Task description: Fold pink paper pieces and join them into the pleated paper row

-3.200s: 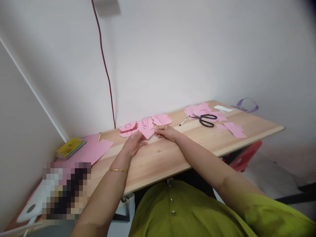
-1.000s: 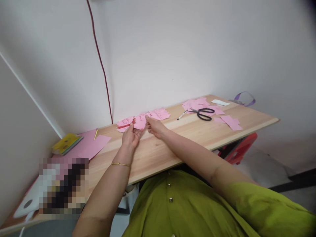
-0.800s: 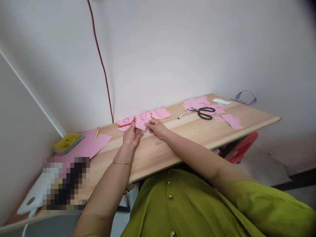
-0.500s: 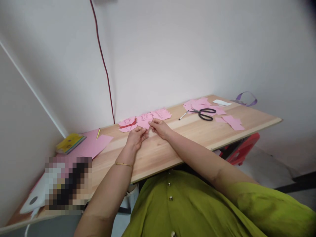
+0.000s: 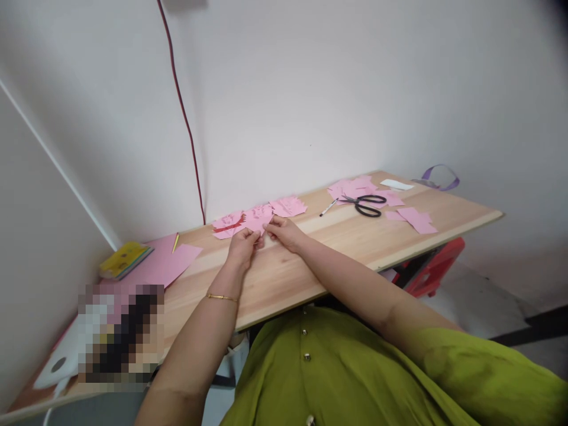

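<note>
The pale wooden bench (image 5: 293, 278) extended beneath and to both sides of my left fingers (image 5: 248, 233) and right fingers (image 5: 276, 224). A large pink sheet (image 5: 180, 266) lay left of my left fingers, well apart from them. A heap of cut pink paper (image 5: 355, 187) occupied the bench well to the right of my right fingers. A yellow-covered stack (image 5: 122, 260) rested on the sheet, far left of my fingers. Black-handled scissors (image 5: 355, 200) lay right of my right fingers, overlapping the heap. The middle pink cut-out (image 5: 258, 219) was pinched at its near end by the fingertips of both hands; whether it was raised I could not tell. A red-striped cut-out (image 5: 228, 226) lay just beyond my left fingers, a third cut-out (image 5: 288, 206) just beyond my right. A white marker (image 5: 329, 207) lay between my right fingers and the scissors.
</note>
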A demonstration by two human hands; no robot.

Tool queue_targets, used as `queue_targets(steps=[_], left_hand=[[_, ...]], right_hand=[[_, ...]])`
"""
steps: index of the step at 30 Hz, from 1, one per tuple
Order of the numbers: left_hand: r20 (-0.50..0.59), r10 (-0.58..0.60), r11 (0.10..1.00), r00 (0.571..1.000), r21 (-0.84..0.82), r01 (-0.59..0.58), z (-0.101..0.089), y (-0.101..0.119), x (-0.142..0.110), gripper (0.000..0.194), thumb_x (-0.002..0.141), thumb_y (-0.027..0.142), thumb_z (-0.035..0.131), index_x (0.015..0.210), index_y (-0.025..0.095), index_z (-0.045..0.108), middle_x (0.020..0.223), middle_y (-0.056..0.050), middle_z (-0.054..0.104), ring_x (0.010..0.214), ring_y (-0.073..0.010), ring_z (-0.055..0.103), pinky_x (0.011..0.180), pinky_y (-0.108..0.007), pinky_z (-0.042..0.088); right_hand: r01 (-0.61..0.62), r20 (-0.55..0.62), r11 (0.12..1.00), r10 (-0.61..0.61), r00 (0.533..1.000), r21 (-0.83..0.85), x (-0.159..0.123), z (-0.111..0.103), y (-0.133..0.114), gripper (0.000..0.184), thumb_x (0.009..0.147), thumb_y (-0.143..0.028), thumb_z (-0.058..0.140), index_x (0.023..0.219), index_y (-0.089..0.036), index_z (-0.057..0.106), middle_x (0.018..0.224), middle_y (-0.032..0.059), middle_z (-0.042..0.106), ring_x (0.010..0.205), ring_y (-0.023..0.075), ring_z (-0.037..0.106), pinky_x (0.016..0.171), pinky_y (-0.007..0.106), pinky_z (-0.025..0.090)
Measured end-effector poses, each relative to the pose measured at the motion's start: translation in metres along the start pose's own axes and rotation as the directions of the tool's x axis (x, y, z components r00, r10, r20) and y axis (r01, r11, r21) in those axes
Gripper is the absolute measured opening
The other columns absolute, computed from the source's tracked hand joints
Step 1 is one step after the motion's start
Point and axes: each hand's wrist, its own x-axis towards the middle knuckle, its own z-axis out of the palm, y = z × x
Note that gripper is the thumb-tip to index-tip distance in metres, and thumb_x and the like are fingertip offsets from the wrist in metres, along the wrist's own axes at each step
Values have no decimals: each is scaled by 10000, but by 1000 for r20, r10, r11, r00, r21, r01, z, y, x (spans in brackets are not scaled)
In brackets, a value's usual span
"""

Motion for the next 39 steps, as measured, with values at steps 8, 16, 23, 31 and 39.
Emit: queue_targets(steps=[8, 16, 23, 31, 39], left_hand=[[52, -21, 1000, 998, 21, 19, -3, -2, 0, 280, 606, 255, 811, 636, 134, 560, 632, -20, 611, 583, -108, 580, 589, -248, 510], [42, 42, 997, 998, 66, -45, -3, -7, 2, 324, 574, 318, 816, 598, 142, 546, 598, -7, 585, 559, -99, 551, 579, -243, 488], [111, 99, 985, 989, 132, -113, -6, -6, 4, 328, 604, 364, 795, 616, 151, 546, 586, -3, 586, 558, -105, 544, 594, -251, 472], [106, 135, 968, 985, 199, -154, -4, 2, 2, 293, 611, 351, 773, 606, 155, 555, 567, 1, 586, 541, -102, 536, 584, -237, 443], [21, 101, 990, 995, 101, -102, -5, -1, 3, 352, 544, 393, 806, 595, 149, 558, 578, 13, 569, 541, -97, 536, 587, -251, 473]], right_hand=[[-18, -89, 989, 31, 996, 145, 4, -3, -3, 365, 578, -416, 789, 697, -192, 527, 553, -78, 463, 510, 64, 411, 504, 216, 308], [-56, 30, 998, 58, 998, -40, 1, -3, 5, 335, 629, -419, 765, 691, -169, 550, 559, -45, 553, 516, 74, 466, 521, 223, 348], [-32, 17, 995, 34, 999, -90, -1, -2, 0, 327, 598, -400, 781, 701, -160, 585, 576, -44, 563, 535, 80, 450, 539, 237, 333], [3, -120, 978, 22, 993, 209, 10, -15, -10, 367, 580, -409, 809, 654, -176, 537, 568, -59, 488, 526, 57, 407, 502, 205, 299], [-38, -13, 995, 40, 999, 87, 7, -14, -5, 373, 623, -441, 787, 789, -182, 576, 609, -63, 520, 518, 58, 413, 490, 200, 301]])
